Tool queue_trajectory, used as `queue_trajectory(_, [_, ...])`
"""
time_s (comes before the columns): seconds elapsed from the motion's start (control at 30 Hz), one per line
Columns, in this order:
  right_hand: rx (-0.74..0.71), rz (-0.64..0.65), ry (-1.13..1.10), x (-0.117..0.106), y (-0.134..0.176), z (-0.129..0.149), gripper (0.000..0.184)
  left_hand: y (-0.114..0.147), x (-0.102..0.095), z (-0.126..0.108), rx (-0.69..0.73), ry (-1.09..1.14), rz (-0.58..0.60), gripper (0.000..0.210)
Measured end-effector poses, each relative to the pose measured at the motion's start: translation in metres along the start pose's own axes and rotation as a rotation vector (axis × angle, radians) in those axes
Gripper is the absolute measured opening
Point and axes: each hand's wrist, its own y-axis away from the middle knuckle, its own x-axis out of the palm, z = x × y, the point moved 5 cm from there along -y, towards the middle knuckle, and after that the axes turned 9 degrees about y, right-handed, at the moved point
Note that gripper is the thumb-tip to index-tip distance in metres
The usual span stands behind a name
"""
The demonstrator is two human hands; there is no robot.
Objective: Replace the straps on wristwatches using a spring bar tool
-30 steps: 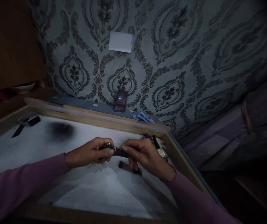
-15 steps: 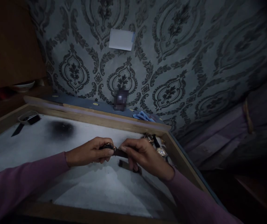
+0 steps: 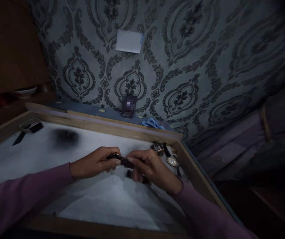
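My left hand is closed around the case of a wristwatch, which has a dark face and a gold-toned edge. The watch's dark brown strap runs to the right. My right hand pinches that strap between thumb and forefinger. Both hands are held over a white-bottomed wooden tray. Below my right hand, a dark strap-like piece lies on the white surface, partly hidden by the fingers.
Several watches lie along the tray's right side, among them a gold-rimmed watch. At the far left sits a watch with a dark strap. A blue cloth rests behind the tray, against a patterned wall.
My right hand has shifted slightly left along the strap, towards the watch case. My left hand stays nearly where it was, still gripping the watch.
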Motion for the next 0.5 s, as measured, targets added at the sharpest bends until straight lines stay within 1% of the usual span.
queue_trajectory(0.1, [-0.045,-0.038,0.062,0.001,0.001,0.004,0.028,0.001,0.000,0.000,0.006,-0.014,-0.002,0.026])
queue_trajectory(0.17, [-0.094,-0.047,0.118,0.002,0.002,0.006,0.028,0.001,0.001,0.001,-0.016,0.005,0.012,0.027])
queue_trajectory(0.37, [-0.258,-0.074,0.274,0.002,0.006,0.013,0.035,0.001,0.003,0.006,-0.084,0.137,0.055,0.033])
queue_trajectory(0.5, [-0.336,-0.067,0.319,0.003,0.007,0.016,0.040,0.001,0.005,0.013,-0.141,0.213,0.065,0.034])
